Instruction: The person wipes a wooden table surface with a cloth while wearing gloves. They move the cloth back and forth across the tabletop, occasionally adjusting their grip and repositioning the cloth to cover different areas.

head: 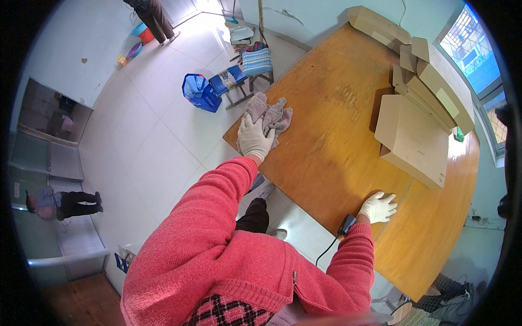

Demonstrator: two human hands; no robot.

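My left hand [255, 137], in a white glove, holds a crumpled pinkish-grey cloth [278, 115] against the wooden tabletop [314, 134], near its far left corner. Part of the cloth bunches up beyond my fingers, and what lies under the palm is hidden. Also gloved, my right hand [377, 207] rests flat on the table near the front edge, fingers spread, with nothing in it. A small black device [346, 224] with a cable sits at my right wrist. Nearest to that hand is a cardboard box [416, 134] on the tabletop.
Several more cardboard boxes [436, 81] line the table's window side. Left of the table stand a blue bin [202, 95], a low bench [229, 81] and a stool with a striped cushion [257, 61]. One person [153, 18] stands near the doorway, another [61, 203] at the left.
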